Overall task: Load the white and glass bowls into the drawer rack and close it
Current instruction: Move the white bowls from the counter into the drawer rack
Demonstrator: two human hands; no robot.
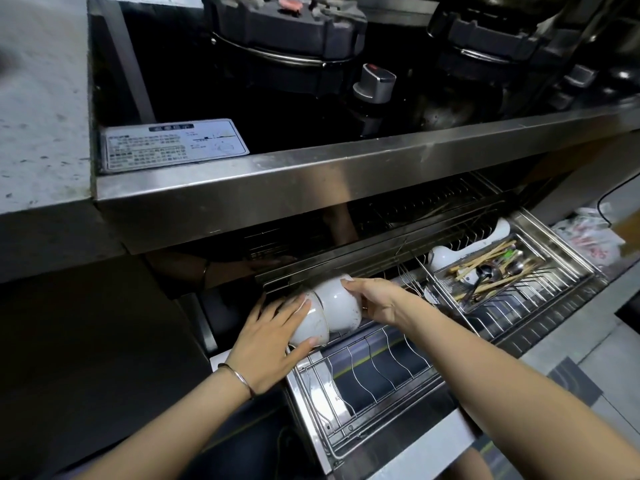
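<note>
Two white bowls (332,308) lie nested on their sides at the left end of the pulled-out drawer rack (377,367), over its wire prongs. My left hand (273,336) holds the nearer bowl, fingers spread over its outside and thumb beneath its rim. My right hand (377,299) grips the farther bowl from the right, fingertips on its top. No glass bowl is visible.
A steel cutlery tray (554,271) with chopsticks and spoons sits at the rack's right, beside a white ladle (446,254). A steel counter edge (311,188) overhangs the drawer, with a stove knob (375,84) and burners above. Plastic bags (588,233) lie far right.
</note>
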